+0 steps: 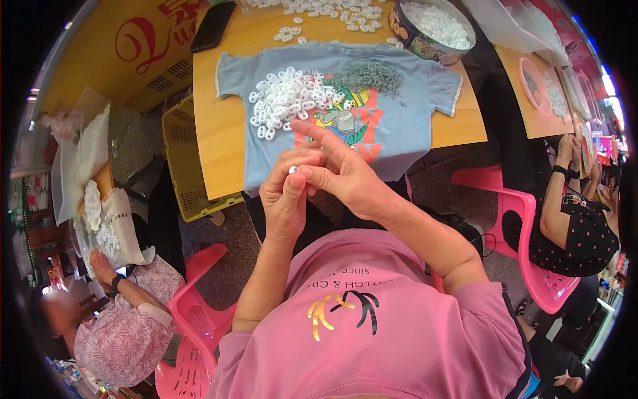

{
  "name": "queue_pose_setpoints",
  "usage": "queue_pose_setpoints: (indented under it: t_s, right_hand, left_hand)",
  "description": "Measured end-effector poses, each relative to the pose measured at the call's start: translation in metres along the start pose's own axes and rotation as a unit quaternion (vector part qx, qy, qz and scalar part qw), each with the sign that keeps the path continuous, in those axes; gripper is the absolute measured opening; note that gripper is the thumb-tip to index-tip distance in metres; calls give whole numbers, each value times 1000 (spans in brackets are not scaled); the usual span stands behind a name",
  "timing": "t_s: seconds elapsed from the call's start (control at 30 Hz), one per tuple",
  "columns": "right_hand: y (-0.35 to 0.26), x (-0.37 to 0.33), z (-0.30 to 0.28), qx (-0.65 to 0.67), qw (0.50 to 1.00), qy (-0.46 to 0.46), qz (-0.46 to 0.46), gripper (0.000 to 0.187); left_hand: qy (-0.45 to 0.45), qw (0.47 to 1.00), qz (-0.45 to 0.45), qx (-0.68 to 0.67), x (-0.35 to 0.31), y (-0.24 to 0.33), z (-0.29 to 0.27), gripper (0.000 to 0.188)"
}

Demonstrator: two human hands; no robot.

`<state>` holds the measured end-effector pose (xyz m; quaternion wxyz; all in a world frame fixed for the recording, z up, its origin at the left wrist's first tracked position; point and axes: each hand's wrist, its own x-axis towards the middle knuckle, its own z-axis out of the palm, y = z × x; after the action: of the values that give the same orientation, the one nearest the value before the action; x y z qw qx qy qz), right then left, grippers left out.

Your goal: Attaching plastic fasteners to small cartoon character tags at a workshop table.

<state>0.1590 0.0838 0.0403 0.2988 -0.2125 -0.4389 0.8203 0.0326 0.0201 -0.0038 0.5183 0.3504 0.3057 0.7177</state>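
My left hand [283,194] and my right hand [344,174] meet in front of my chest, over the near edge of the shirt. Between their pinched fingertips is a small white plastic piece [293,170], mostly covered by the fingers. The right index finger stretches out toward a heap of white oval pieces with holes [286,103]. That heap lies on a blue-grey T-shirt [262,163] spread over the table. Beside it, to the right, is a pile of small grey metal pins or screws [372,77].
The yellow-brown table [211,153] carries a dark phone [212,25], a round tin [435,26] full of white pieces and more loose ones [325,8]. A yellow crate [193,189] stands below left. People sit on pink chairs [508,219] at both sides, hands over similar small parts.
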Motion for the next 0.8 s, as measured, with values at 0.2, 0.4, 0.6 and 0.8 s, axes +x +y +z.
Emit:
queue_pose_setpoints:
  t_s: [0.2,0.4,0.6,0.8]
  right_hand:
    - [-12,20,-43,-425,882,71,-191,16]
    - [-46,26,-110,-616,728,177,-242,13]
    - [-49,26,-127,-717,621,179,-261,11]
    - [-43,39,-129,-732,609,164,-256,9]
  left_hand:
    - [174,932,-12,317,18,43,-39,25]
    - [233,702,93,666,31,71,-156,45]
    - [275,799,101,525,29,66,-128,46]
    - [213,778,156,571,33,39,-83,41]
